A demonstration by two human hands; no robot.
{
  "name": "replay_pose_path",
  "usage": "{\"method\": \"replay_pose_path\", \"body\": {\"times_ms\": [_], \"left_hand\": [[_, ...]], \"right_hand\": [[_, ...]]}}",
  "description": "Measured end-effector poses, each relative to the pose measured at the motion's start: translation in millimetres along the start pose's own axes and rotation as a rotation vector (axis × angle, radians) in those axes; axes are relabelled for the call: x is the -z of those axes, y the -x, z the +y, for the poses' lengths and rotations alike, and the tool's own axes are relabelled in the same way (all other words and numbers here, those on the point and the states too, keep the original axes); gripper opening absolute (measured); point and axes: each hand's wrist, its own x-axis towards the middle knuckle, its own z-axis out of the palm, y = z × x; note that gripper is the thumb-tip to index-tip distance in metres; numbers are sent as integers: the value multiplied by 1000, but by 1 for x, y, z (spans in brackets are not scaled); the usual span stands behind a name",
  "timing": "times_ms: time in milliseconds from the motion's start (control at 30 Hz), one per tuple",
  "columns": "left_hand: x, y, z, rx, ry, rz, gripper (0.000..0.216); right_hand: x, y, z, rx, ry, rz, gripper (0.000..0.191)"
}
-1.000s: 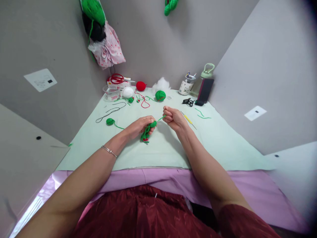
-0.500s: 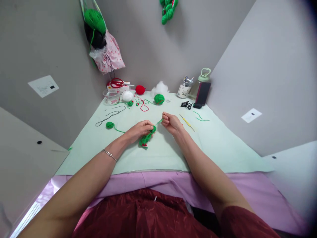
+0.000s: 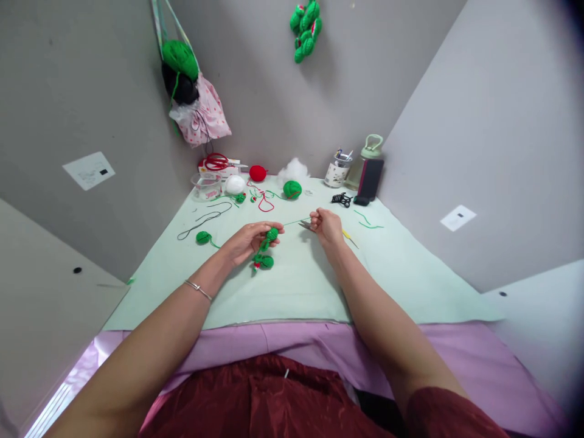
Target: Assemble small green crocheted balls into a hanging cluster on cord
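My left hand (image 3: pixel 246 238) is closed on the top of a string of small green crocheted balls (image 3: pixel 265 250), whose lower end with a bit of red rests on the pale green mat (image 3: pixel 296 286). A thin green yarn strand (image 3: pixel 295 221) runs taut from the top ball to my right hand (image 3: pixel 326 226). That hand is closed on the strand's end, and a small grey metal tool (image 3: pixel 306 225) pokes out of its fingers. A yellow-handled crochet hook (image 3: pixel 350 237) lies on the mat just right of my right hand.
At the mat's far edge lie a green yarn ball (image 3: pixel 292 189), red ball (image 3: pixel 258 173), white ball (image 3: pixel 235 184), stuffing (image 3: pixel 294 168), red scissors (image 3: pixel 218 162), plastic cup (image 3: pixel 206 184), pen jar (image 3: pixel 336 172), bottle (image 3: pixel 368 158) and black clip (image 3: pixel 342 199). Another green ball (image 3: pixel 203 238) lies left.
My right hand has pulled away to the right, drawing the green strand out longer and taut. The crocheted string now hangs lower from my left hand. The view has tilted down.
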Motion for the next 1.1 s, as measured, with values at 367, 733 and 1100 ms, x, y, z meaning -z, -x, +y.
{"method": "replay_pose_path", "body": {"times_ms": [367, 733, 1100], "left_hand": [[10, -2, 5, -85, 16, 128, 36], [5, -3, -4, -253, -270, 217, 42], [3, -5, -5, -318, -354, 252, 46]], "right_hand": [[9, 6, -4, 378, 1246, -128, 14], [15, 2, -12, 308, 1541, -148, 26], [-12, 43, -29, 311, 808, -677, 44]]}}
